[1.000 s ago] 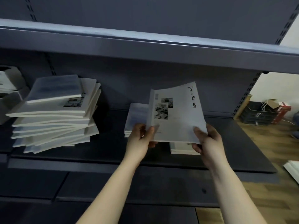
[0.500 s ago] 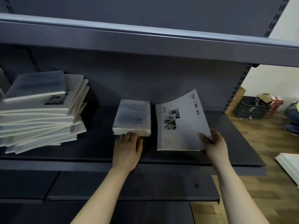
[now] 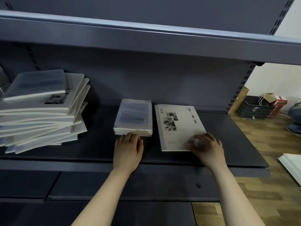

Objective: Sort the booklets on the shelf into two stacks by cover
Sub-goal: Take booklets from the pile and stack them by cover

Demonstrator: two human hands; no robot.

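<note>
Since half a second ago the white booklet with black photo blocks and vertical lettering has dropped from its raised curl to lie flat on the dark grey metal shelf, and the right hand has slid onto its near right corner, fingers spread flat and blurred, pressing rather than gripping. The left hand rests palm down on the shelf, fingers loosely together and empty, its fingertips touching the near edge of the small stack of pale blue-covered booklets.

The two sorted piles sit just beside each other with a narrow gap between — blue stack left, white booklet right. Bare shelf surface runs from the white booklet to the shelf's right end, and more lies open between the blue stack and the tall untidy pile of mixed white and blue booklets at far left, which fans out unevenly. The upper grey shelf board overhangs everything, limiting lift height.

Beyond the right end, on the wooden floor — a black plastic crate and a cardboard box, well apart from the hands.
</note>
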